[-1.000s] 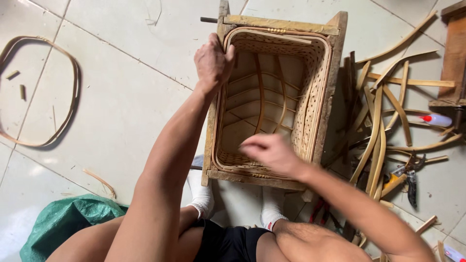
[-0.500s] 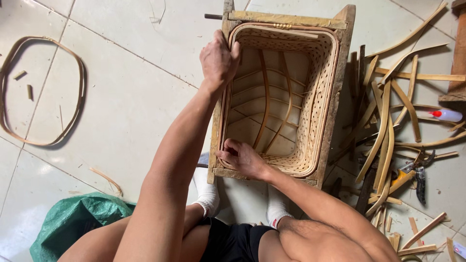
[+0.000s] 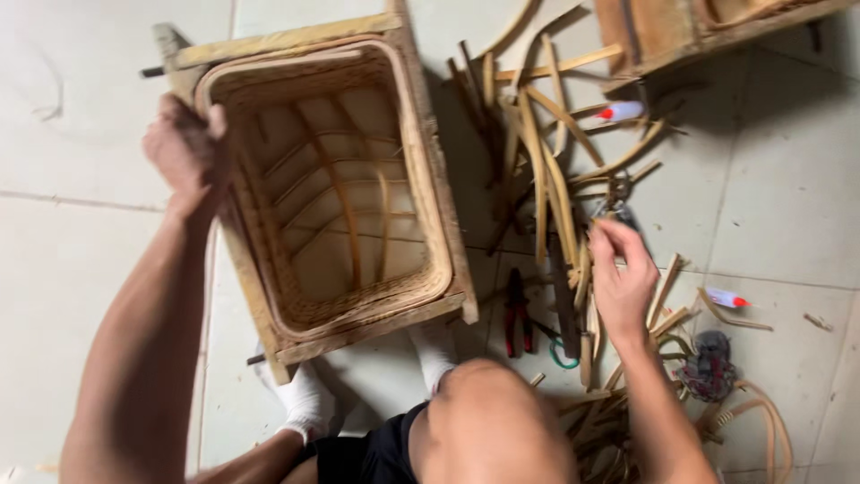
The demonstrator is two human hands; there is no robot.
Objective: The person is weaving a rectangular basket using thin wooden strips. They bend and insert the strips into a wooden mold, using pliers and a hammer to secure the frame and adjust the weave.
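- On the tiled floor [image 3: 81, 269], between the seated person's feet, a rectangular woven rattan basket [image 3: 336, 193] sits inside a wooden frame [image 3: 287, 38], its opening facing the camera and curved ribs visible across its bottom.
- Left hand [image 3: 184, 152]: grip closed around the basket's left rim and the frame edge near the far left corner, fingers curled over the top.
- Right hand [image 3: 623, 282]: raised over the clutter to the right of the basket, well apart from it; fingertips pinched narrowly together around something small, too blurred to identify.
- Rattan strips [image 3: 546, 161]: a loose pile of flat and bent pieces fanned across the floor just beside the basket's right side, lying between basket and right hand.
- Red-handled pliers [image 3: 517, 314]: flat on the floor near the basket's near right corner, beside a dark straight tool [image 3: 563, 300] and a small green ring [image 3: 563, 357].
- Two small white tubes with red tips: one [image 3: 620, 111] among the far strips, one [image 3: 724, 298] on bare tile to the right of the right hand.
- Second wooden frame [image 3: 663, 31]: partly cut off at the top right edge.
- Coiled rattan loop [image 3: 761, 421] and a small dark bundle [image 3: 708, 367]: at the lower right, near the right forearm.
- White socks [image 3: 309, 403]: the person's feet, touching the near side of the frame; a bare knee fills the lower middle and hides the floor there.
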